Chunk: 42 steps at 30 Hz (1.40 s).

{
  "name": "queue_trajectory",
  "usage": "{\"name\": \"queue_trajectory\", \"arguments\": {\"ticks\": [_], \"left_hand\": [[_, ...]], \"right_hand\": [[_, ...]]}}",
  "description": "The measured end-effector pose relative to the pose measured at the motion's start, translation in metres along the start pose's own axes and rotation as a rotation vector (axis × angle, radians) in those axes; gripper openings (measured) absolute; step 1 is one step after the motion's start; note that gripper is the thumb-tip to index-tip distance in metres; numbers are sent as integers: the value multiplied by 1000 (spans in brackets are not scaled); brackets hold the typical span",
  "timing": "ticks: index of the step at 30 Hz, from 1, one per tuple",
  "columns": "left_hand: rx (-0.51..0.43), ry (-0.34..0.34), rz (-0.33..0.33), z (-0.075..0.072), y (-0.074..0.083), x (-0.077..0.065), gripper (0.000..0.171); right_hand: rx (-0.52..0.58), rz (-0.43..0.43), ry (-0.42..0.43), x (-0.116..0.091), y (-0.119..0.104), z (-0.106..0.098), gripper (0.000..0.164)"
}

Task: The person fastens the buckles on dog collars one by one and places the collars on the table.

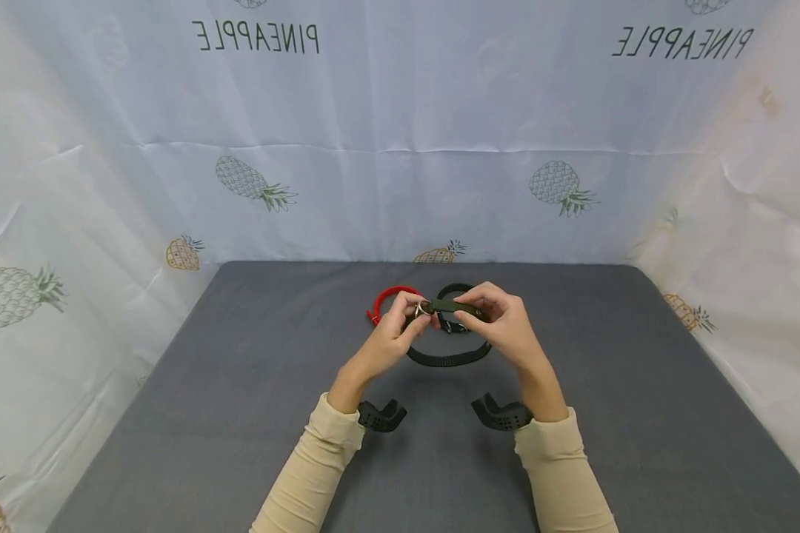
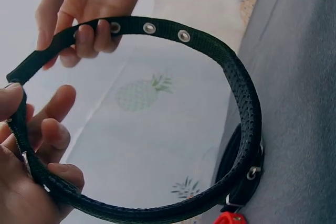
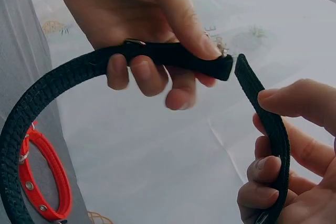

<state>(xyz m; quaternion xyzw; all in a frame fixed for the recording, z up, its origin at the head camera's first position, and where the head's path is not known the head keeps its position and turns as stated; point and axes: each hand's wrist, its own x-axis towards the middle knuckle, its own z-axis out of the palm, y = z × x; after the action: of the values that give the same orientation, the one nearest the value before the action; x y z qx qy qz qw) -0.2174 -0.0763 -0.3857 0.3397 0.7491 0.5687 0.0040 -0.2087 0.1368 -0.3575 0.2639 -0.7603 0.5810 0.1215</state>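
A dark green collar [image 1: 450, 360] with metal eyelets is held up in a wide loop above the table. My left hand [image 1: 392, 330] grips its buckle end, where a metal ring [image 1: 423, 308] shows. The free tip of the strap [image 3: 268, 106] is pinched between the thumb and fingers of my right hand [image 1: 504, 321]. In the right wrist view the two ends are close together with a small gap between them. Eyelets [image 2: 149, 28] line the strap near the right hand in the left wrist view.
Behind the hands, a red collar [image 1: 396, 290] and a black collar [image 1: 455, 288] with a buckle lie on the grey table [image 1: 273, 385]. A curtain [image 1: 400, 111] printed with pineapples stands along the back and sides. Black mounts [image 1: 382, 417] sit at both wrists.
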Motion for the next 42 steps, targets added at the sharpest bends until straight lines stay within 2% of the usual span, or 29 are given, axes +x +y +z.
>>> {"name": "queue_trajectory", "arguments": {"ticks": [6,12,16,28,42], "left_hand": [[142,-23,0,-2,0,-1,23],[184,-57,-34,-3,2,-1,22],[213,-73,-27,-4,4,-1,20],[239,-83,34,-2,5,0,23],[263,-86,47,-4,4,-2,20]], "right_hand": [[-48,-31,-4,-2,-1,-4,17],[-87,-29,-46,-3,-3,-7,17],[-106,-24,-69,-3,-3,-9,17],[-152,6,-108,-3,-2,-10,16],[-168,11,-112,-2,-2,-7,16]]}}
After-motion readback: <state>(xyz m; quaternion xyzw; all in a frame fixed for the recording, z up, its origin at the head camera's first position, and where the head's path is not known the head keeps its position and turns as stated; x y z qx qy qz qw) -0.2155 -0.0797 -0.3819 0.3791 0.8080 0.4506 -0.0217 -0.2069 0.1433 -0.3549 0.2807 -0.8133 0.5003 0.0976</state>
